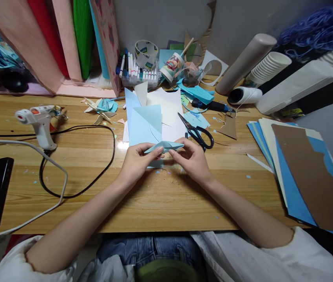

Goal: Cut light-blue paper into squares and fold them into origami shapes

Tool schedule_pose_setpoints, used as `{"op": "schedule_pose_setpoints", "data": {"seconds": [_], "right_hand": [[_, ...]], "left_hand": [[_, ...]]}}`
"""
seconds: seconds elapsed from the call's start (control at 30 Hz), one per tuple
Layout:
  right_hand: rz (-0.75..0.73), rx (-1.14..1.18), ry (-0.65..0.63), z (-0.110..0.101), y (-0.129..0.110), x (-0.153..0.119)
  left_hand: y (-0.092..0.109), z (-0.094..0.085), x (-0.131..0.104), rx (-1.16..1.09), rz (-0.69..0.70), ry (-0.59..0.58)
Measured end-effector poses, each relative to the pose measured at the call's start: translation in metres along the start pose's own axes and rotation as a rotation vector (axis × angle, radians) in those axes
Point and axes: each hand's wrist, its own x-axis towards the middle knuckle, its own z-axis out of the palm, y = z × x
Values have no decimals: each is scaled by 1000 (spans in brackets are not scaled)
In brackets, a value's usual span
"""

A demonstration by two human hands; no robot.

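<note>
A small folded piece of light blue paper (166, 146) is held level above the near edge of the paper sheets. My left hand (138, 160) pinches its left end between thumb and fingers. At the other end, my right hand (192, 158) grips it the same way. Beneath and beyond the hands lie a pale blue sheet (143, 127) and a white sheet (169, 105). Black-handled scissors (198, 133) rest just past my right hand, with their blades pointing away to the left.
A white glue gun (38, 123) stands at left amid a looping black cable (114, 145). Paper scraps (103, 107) lie farther back. Stacked card sheets (304, 172) cover the right side. Markers (131, 66), a tape roll (146, 55) and paper cups (269, 68) line the back.
</note>
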Motion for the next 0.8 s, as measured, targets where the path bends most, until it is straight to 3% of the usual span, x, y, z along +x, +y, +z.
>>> {"op": "schedule_pose_setpoints", "data": {"seconds": [0.13, 0.27, 0.5, 0.8], "right_hand": [[-331, -342, 128, -3, -1, -2], [-502, -530, 137, -5, -2, -3], [-565, -558, 83, -9, -1, -1], [-557, -580, 13, -10, 2, 2]], "left_hand": [[2, 2, -3, 122, 74, 13], [0, 3, -5, 203, 135, -32], [-3, 2, -6, 243, 184, -62], [-4, 2, -1, 216, 127, -82]]}}
